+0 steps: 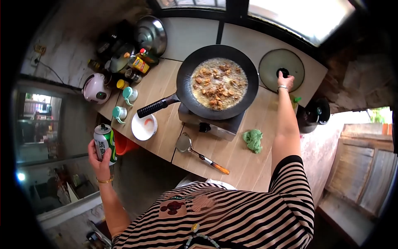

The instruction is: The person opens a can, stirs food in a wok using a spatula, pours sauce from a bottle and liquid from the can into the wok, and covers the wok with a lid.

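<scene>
My left hand (pixel 100 157) is wrapped around a green and white drink can (pixel 105 143), held upright off the table's left edge. Over at the right, my right hand (pixel 286 80) has its fingers closed on the black knob of a glass pan lid (pixel 271 66), which lies by the wall. Between my hands a black wok (pixel 182 79) sits on a portable stove (pixel 219 128). Pieces of browned food (pixel 217 83) bubble in liquid inside it. The wok's black handle (pixel 157 106) points to the lower left.
A ladle (pixel 199 154) and a green scrubbing cloth (pixel 253 140) lie on the wooden table (pixel 244 172). Left of the stove are a white bowl (pixel 144 128), two teal-lidded jars (pixel 129 95), several bottles (pixel 139 64) and a pink rice cooker (pixel 96 88).
</scene>
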